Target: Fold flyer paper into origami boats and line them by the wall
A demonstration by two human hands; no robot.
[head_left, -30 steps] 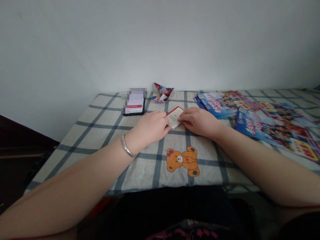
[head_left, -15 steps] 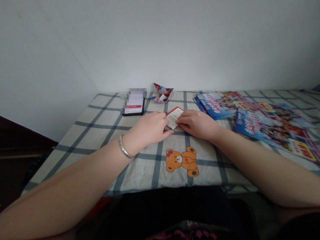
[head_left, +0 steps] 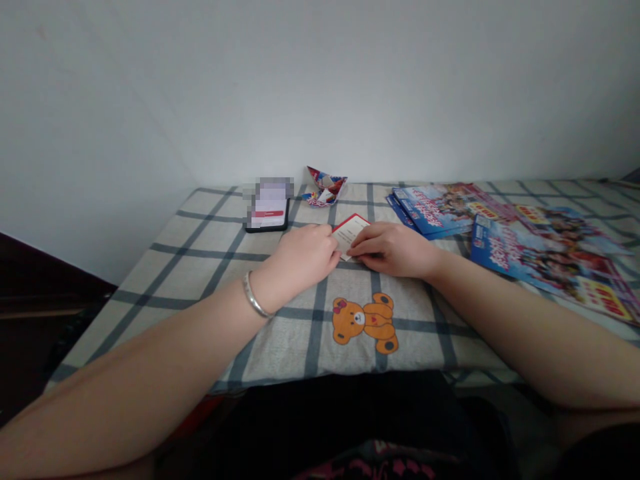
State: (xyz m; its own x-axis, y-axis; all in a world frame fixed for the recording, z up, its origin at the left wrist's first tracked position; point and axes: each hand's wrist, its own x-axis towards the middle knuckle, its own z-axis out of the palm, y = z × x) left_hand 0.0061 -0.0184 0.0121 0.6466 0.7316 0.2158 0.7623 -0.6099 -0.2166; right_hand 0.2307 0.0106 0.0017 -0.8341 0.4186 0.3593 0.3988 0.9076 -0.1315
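Note:
Between my hands, a small folded paper (head_left: 349, 232) lies on the checked cloth, its pale printed face up and a red edge along the far side. My left hand (head_left: 309, 253) is closed at the paper's left side, with its fingertips turned away from view. From the right, my right hand (head_left: 393, 248) pinches the paper's near right part, thumb and fingers together. Behind them stands a colourful folded paper piece (head_left: 327, 187) with pointed corners, close to the wall.
A phone (head_left: 270, 207) with a lit screen lies left of the folded piece. Several printed flyers (head_left: 435, 207) overlap on the right, one flyer (head_left: 550, 263) beside my right forearm. The checked tablecloth (head_left: 280, 340) bears a bear print (head_left: 364, 322). A wall (head_left: 320, 87) borders the table's far edge.
My left thumb has drawn in from the near side of the paper and no longer sticks out. My right fingertips have slid slightly left and nearer over the paper.

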